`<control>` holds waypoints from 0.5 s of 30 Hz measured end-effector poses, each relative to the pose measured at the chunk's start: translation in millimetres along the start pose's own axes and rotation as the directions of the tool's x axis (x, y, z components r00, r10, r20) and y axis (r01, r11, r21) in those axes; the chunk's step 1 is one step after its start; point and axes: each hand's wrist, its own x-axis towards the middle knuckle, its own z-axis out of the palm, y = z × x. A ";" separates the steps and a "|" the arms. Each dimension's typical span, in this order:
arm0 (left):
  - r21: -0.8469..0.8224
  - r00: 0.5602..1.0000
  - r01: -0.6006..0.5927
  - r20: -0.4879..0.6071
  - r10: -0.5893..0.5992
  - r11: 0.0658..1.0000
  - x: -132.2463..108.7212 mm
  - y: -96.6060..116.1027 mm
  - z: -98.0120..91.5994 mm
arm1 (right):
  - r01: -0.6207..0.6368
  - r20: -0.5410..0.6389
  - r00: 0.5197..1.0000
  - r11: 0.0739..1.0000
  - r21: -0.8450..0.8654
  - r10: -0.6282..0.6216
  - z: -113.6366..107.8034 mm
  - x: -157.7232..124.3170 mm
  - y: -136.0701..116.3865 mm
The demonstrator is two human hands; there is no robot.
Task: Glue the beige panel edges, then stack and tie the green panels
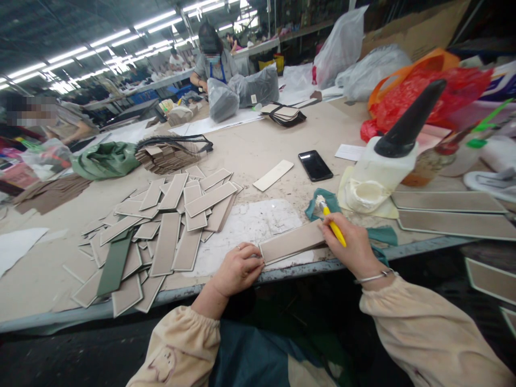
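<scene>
A beige rectangular panel with a pale edge (294, 242) lies at the near edge of the table, another layer showing beneath it. At its left end, my left hand (241, 267) is closed, with the fingertips pinching the corner. My right hand (350, 239) is wrapped around a yellow-handled brush (335, 230) at the panel's right end. The brush's pale tip points away from me, over a teal cloth (322, 200). To the left lies a loose heap of similar panels (167, 242), with a dark green panel (115, 263) among them.
A white bottle with a black cone top (373, 169) stands at right, near a phone (315, 165) and a loose pale strip (274, 175). Two long panels (451, 221) lie along the right edge. Farther back are a bundled stack (169, 153), plastic bags (252, 88) and a seated person (215, 62).
</scene>
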 end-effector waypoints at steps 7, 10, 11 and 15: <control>0.000 1.000 0.003 -0.014 -0.003 1.000 -0.8 -0.7 0.7 | -0.004 -0.005 1.000 1.000 0.003 0.004 0.6 0.4 0.0; 0.004 1.000 0.002 -0.012 -0.001 1.000 -1.2 -1.0 0.6 | -0.002 -0.008 1.000 1.000 0.013 0.003 0.9 0.5 -0.2; 0.003 1.000 -0.001 -0.011 0.001 1.000 -1.3 -1.0 0.5 | -0.004 -0.009 1.000 1.000 0.013 0.005 1.0 0.5 -0.1; -0.003 1.000 -0.008 -0.015 0.008 1.000 -1.8 -1.7 1.1 | -0.008 -0.015 1.000 1.000 0.006 0.008 1.2 0.2 0.5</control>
